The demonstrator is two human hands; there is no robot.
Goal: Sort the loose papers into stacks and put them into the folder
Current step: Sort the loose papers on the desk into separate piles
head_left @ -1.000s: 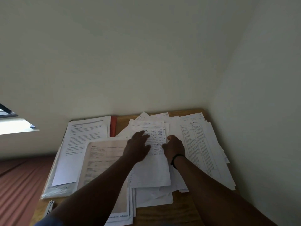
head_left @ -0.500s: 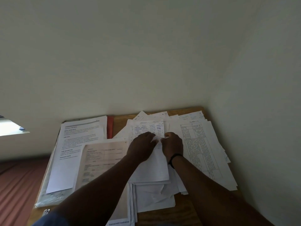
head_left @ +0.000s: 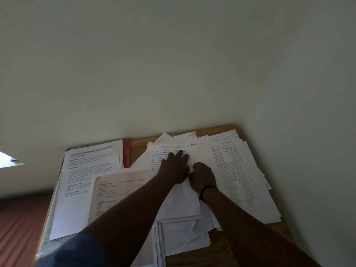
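The white handwritten sheet of paper [head_left: 171, 182] is lying in the middle of the wooden table [head_left: 217, 249], its long axis running away from the person, heading toward the wall. It is topping a loose heap of white papers [head_left: 183, 236]. A white printed table sheet [head_left: 237, 176] is lying to its right, a typed white page [head_left: 84, 182] to its left, over a red folder [head_left: 126, 153]. Pale walls [head_left: 173, 64] are meeting at the table's corner. The left hand [head_left: 174, 167] is pressing flat, fingers straight, on the handwritten sheet. The right hand [head_left: 202, 177], wearing a black wristband [head_left: 207, 190], is curling at the sheet's right edge; whether it is pinching it I cannot tell.
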